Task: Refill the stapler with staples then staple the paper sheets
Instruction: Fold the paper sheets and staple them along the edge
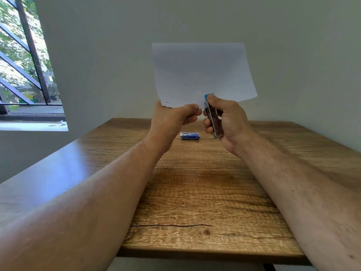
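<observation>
Two hands up in the air over the table, so we're pretty deep into this one. Left hand pinches the bottom edge of the paper sheets, holding them upright in front of the wall. Right hand is wrapped around the stapler, whose blue nose sits right on that same bottom edge, just beside the left thumb. Looks like a dark mark near the lower left corner of the sheets, maybe a staple already in, can't say for sure. Staple box lies on the table below, well apart from both hands, so I'd guess the refill part is done. What's left is squeezing here.
</observation>
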